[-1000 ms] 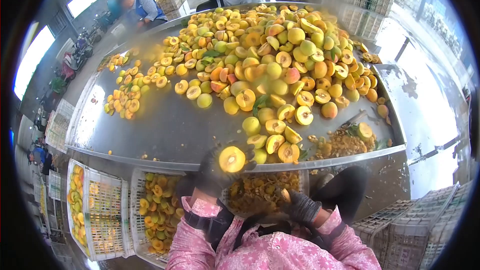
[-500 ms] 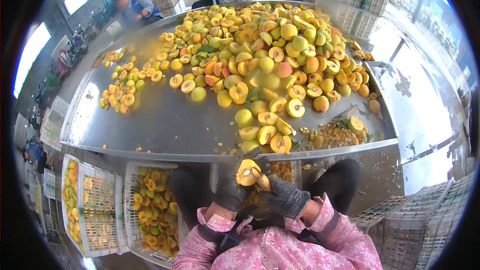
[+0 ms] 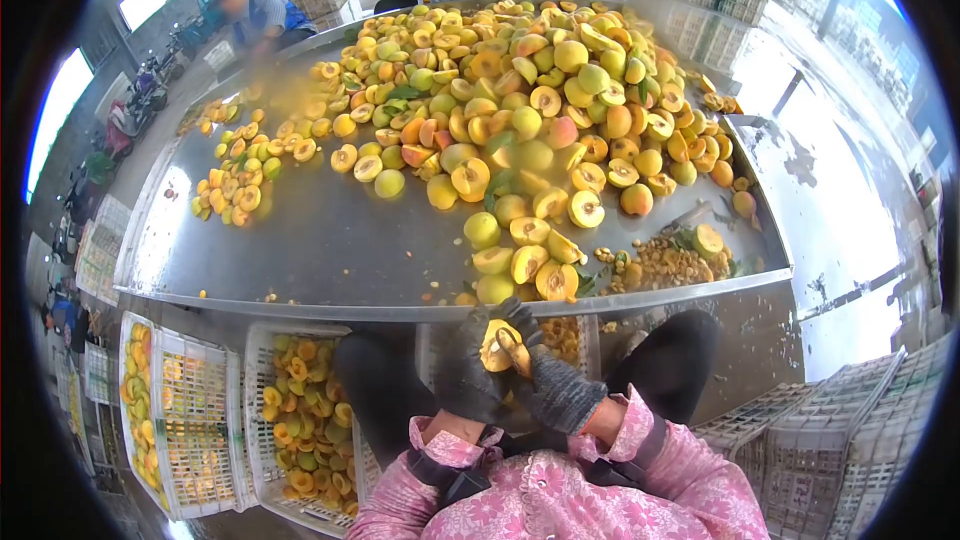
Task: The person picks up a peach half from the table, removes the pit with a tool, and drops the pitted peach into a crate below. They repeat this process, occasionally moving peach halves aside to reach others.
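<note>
My left hand (image 3: 466,376), in a dark glove, is closed around a halved yellow peach (image 3: 494,348), its cut face turned up. My right hand (image 3: 562,388), in a grey knitted glove, grips a small tan-brown pitting tool (image 3: 517,356) whose tip meets the middle of the cut face. Fingers of the right glove also reach the peach's far side. Both hands are above my lap, just in front of the table's near edge. The exact shape of the tool's tip is hard to make out.
A metal table (image 3: 330,250) carries a large heap of whole and halved peaches (image 3: 520,90). Pits and scraps (image 3: 665,268) lie at its near right. Crates of peach halves (image 3: 310,420) stand at my left, stacked crates (image 3: 820,440) at my right. Two people sit across the table.
My right hand has moved slightly left and closer around the peach, and the tool now stands steeper against the cut face. Across the table, both people have shifted their arms.
</note>
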`<state>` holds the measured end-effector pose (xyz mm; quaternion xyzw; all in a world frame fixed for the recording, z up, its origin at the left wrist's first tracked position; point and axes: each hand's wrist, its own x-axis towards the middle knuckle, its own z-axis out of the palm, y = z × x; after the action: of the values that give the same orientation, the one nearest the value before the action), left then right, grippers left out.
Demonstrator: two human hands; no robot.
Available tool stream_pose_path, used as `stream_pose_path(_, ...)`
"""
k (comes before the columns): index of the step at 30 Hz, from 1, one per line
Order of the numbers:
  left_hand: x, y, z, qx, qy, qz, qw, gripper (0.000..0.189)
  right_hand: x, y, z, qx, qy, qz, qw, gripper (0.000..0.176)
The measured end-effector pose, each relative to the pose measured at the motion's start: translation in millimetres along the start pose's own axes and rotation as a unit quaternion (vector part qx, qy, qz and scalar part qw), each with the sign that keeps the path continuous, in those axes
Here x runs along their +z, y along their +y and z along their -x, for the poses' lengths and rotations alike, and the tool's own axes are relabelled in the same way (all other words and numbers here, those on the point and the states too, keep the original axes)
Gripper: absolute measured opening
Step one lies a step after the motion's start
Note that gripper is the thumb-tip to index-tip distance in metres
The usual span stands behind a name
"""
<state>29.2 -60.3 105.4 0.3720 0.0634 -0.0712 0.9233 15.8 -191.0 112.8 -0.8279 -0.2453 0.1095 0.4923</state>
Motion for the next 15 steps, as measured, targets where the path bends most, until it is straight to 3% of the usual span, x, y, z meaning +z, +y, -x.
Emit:
stream_pose_path(2,-3.9,-5.4,-1.5,0.013,-0.014,-0.005,1.000,0.046,8.1,9.7,1.3,0.026,-0.010,-0.032,0.999,0.050)
stream_pose_path(5,1.5,0.2,2.3,0.064,-0.050,-0.160,0.984,0.037,13.9,15.7,0.7,0.017,-0.016,-0.057,0.998,0.049)
stream_pose_path(6,4.4,3.5,4.2,0.087,-0.057,-0.230,0.968,0.034,14.5,16.3,0.3,0.005,-0.016,-0.062,0.998,0.048)
stream_pose_path(8,6.7,9.0,8.5,0.142,-0.063,-0.420,0.894,0.028,11.0,12.3,-1.4,0.067,-0.082,-0.029,0.994,0.046)
stream_pose_path(10,-6.0,4.3,5.0,0.108,-0.054,-0.385,0.915,0.025,11.5,15.2,0.6,0.081,-0.112,-0.054,0.989,0.041)
stream_pose_path(12,-15.3,7.6,5.3,0.122,-0.059,-0.463,0.876,0.023,20.9,31.6,6.4,0.049,-0.104,-0.137,0.984,0.036)
stream_pose_path(14,-18.7,15.9,7.5,0.183,-0.080,-0.635,0.746,0.022,29.9,46.4,5.0,0.060,-0.109,-0.133,0.983,0.031)
stream_pose_path(15,-15.3,16.2,6.0,0.150,-0.095,-0.573,0.800,0.021,31.9,49.8,5.0,0.065,-0.113,-0.131,0.983,0.030)
